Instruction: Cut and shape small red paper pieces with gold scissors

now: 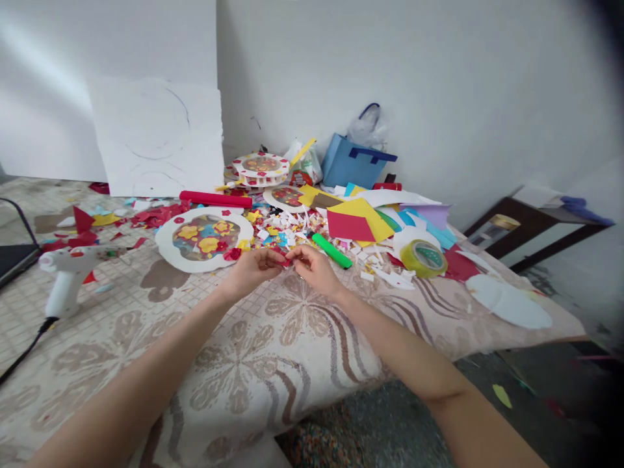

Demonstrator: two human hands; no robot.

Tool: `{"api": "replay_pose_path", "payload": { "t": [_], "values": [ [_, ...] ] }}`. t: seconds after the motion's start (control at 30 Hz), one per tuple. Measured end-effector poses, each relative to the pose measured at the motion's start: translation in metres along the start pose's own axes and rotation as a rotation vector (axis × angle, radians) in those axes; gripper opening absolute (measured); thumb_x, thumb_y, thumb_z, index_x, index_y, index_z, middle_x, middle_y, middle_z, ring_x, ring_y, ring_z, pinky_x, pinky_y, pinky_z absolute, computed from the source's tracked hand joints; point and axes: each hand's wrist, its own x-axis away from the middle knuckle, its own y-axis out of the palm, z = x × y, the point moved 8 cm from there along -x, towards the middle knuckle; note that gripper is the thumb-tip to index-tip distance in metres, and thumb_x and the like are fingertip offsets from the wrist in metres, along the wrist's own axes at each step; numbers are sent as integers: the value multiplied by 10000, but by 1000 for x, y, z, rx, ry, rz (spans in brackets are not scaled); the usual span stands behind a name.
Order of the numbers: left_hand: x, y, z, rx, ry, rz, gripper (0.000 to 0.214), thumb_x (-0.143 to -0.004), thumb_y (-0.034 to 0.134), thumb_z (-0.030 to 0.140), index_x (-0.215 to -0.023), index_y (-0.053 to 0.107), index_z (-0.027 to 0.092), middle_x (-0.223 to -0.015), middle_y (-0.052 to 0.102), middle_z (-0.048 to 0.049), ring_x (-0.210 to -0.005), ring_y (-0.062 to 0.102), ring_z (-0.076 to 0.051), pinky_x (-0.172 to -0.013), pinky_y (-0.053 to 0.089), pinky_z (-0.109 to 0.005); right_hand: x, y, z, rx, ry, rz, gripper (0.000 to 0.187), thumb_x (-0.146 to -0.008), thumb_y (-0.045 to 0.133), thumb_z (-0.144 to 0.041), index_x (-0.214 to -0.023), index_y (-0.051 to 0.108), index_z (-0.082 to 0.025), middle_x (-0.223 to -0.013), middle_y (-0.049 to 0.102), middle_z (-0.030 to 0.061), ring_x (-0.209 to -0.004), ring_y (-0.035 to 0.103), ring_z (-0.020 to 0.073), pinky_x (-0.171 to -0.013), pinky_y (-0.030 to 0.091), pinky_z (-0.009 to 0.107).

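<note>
Narrow and pinched, the grip of the left hand [252, 272] meets that of the right hand [314, 268], and together their fingertips hold a small red piece [285, 262], apparently paper. It sits near the front edge of the heap of scraps; the fingers cover most of it, so its shape, and whether it touches the desk [263, 416], cannot be told. By its place in the fingers, this piece seems to be in mid-handling, not finished: it is loose and fixed to nothing that shows.

Just beside the left hand lies a white-rimmed panel [163, 250], its middle already covered with yellow, blue and red flowers. Its rim carries only a few red ones, so that border looks partly done. Beyond, a smaller round panel [287, 197] also bears flowers, and farther back a decorated stack [261, 166] has red flowers spaced around its rim; of the three, it looks the most complete.

Plenty of raw stock remains: white scraps [299, 221] behind the hands, a red sheet [350, 225] and a yellow sheet [373, 218] to the right, and a red roll [215, 199] behind the larger panel. A green stick [332, 251] lies near the right hand, with a tape roll [423, 259] farther right. At far left, a white glue gun [65, 279] lies untouched, its cord attached.
</note>
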Motion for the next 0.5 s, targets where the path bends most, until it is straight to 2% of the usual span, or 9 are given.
{"api": "replay_pose_path", "payload": {
  "t": [0.23, 0.37, 0.5],
  "values": [
    [2, -5, 6, -34, 96, 108, 197, -644, 735, 265, -767, 635, 149, -759, 677, -42, -704, 623, -152, -686, 490, -285, 1, -3, -8, -71, -47, 22, 129, -776, 527, -140, -882, 591, -177, -869, 604, 36, -806, 585, 144, -749, 472, 278],
    [2, -5, 9, -20, 121, 110, 184, -665, 725, 280, -763, 652, 143, -744, 673, -40, -700, 614, -150, -690, 486, -279, 1, -5, -7, -135, -17, 40, 50, -791, 578, -204, -831, 585, -175, -804, 595, 24, -719, 566, 131, -659, 456, 254],
    [2, -3, 9, 3, 143, 94, 176, -670, 728, 285, -753, 651, 150, -742, 663, -32, -698, 606, -144, -685, 481, -267, 1, -3, -3, -192, 36, 27, 121, -802, 599, -297, -796, 561, -183, -737, 574, 4, -649, 542, 118, -611, 445, 244]
  ]
}}
